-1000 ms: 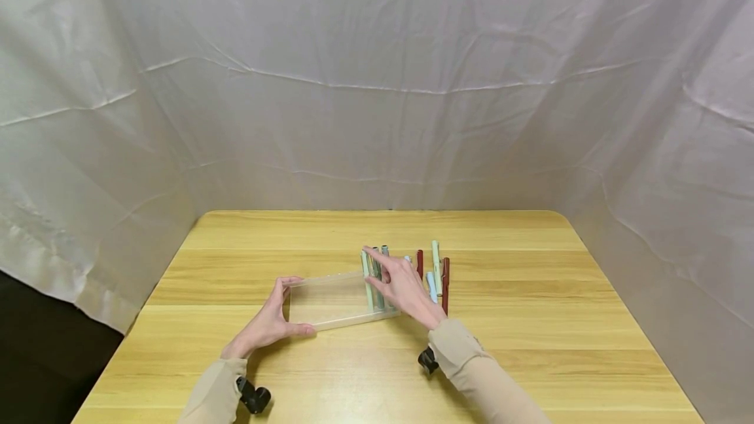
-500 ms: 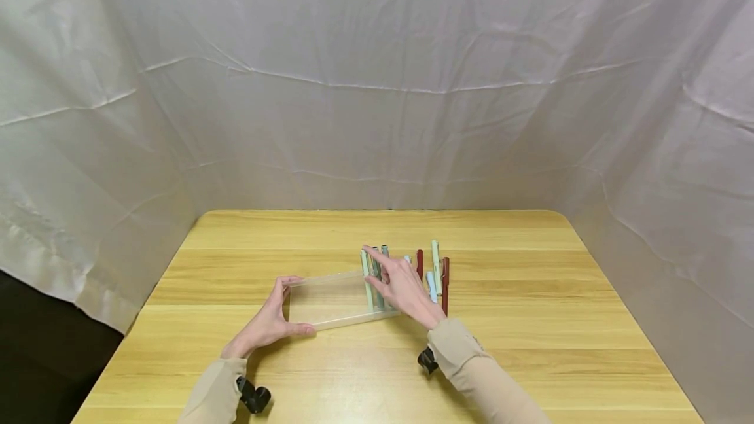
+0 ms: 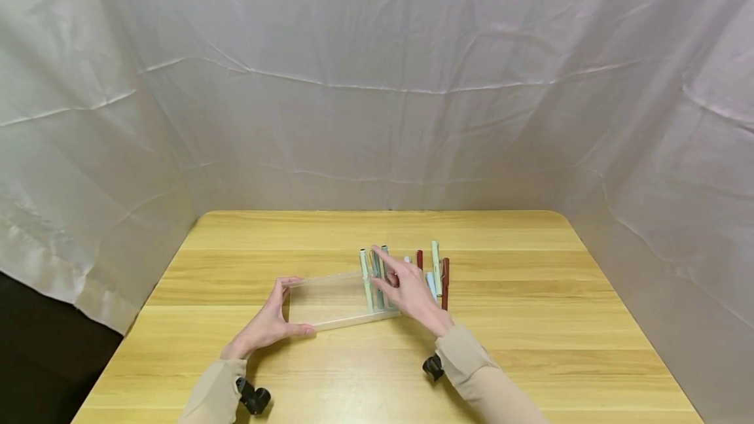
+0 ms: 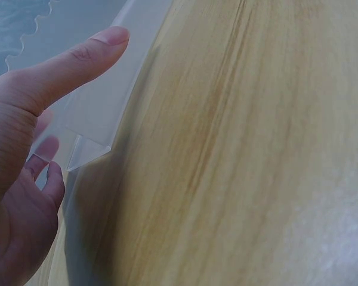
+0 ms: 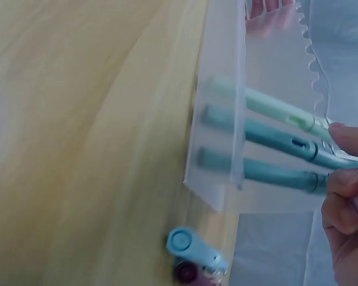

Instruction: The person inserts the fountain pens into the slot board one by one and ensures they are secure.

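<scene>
My left hand (image 3: pixel 268 320) grips the left end of a clear plastic tray (image 3: pixel 326 300), thumb along the near wall and fingers behind. The tray's scalloped edge shows in the right wrist view. Three pens lie in the tray's right part: a light green pen (image 5: pixel 274 109), a teal pen (image 5: pixel 274 136) and another teal pen (image 5: pixel 274 171). Over them is my right hand (image 3: pixel 411 290), index finger stretched toward the middle pen's far end, thumb near its shaft, other fingers curled. Contact with this pen is hard to make out.
On the wooden table (image 3: pixel 530 319), right of the tray, lie a light green pen (image 3: pixel 436 264), a light blue pen (image 3: pixel 432 284), a dark red pen (image 3: pixel 446 280), another dark red pen (image 3: pixel 420 258) and another light blue pen (image 3: pixel 407 259), partly behind the right hand. Pale curtains (image 3: pixel 377 136) surround the table.
My right hand has shifted slightly right, from the light green pen toward the middle teal pen, uncovering the light green pen's far end. My left hand and the tray have stayed put.
</scene>
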A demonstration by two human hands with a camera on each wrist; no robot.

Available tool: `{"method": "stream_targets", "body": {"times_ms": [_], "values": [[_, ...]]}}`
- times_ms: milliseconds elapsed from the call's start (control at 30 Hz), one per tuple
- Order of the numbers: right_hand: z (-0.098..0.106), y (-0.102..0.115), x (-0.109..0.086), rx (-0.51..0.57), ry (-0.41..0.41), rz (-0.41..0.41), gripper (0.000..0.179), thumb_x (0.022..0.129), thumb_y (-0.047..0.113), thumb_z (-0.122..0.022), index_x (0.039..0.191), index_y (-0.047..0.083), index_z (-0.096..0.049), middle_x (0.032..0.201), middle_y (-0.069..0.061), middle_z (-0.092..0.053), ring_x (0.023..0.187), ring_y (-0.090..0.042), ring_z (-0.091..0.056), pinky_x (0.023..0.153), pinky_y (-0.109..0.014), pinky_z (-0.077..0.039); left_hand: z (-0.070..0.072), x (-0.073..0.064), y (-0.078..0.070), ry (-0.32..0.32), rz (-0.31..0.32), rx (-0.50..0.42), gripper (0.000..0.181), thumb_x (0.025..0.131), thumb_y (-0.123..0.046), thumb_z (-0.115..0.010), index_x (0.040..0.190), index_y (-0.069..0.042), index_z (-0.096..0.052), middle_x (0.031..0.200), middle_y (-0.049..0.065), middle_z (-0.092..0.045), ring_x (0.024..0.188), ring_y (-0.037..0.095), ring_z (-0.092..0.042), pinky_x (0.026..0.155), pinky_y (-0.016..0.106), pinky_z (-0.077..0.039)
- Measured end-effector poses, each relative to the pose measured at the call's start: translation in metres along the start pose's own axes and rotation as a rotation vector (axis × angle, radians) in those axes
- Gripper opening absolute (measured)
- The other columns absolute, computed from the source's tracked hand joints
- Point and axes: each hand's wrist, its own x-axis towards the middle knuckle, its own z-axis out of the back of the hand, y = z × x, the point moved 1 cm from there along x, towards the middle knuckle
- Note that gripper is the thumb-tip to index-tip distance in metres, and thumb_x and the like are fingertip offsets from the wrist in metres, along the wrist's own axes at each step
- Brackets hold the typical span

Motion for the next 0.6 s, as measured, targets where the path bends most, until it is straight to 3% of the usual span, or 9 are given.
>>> {"method": "stream_targets", "body": {"times_ms": [433,600], "values": [[0.015,-0.029,-0.022,0.153,-0.176,-0.001,0.059,0.088,0.006,-0.076,0.142,0.005,-0.054,0.071,-0.002,-0.054,0.058,0.002,-0.040,0.048,-0.012,-0.038,0.000,0.000,0.000,-0.002,0.000,0.001,0.099,0.068,-0.019,-0.093,0.141,0.000,-0.030,0.152,0.026,-0.033,0.149,0.053,-0.020,0.123,0.069,-0.010],[0.021,-0.039,-0.030,0.182,-0.225,-0.059,0.057,0.087,0.002,-0.076,0.141,0.003,-0.055,0.076,-0.008,-0.058,0.060,-0.003,-0.044,0.051,-0.015,-0.042,0.000,0.000,0.001,-0.001,-0.004,0.003,0.099,0.067,-0.018,-0.093,0.141,0.001,-0.029,0.152,0.027,-0.033,0.149,0.054,-0.020,0.123,0.070,-0.010]]}}
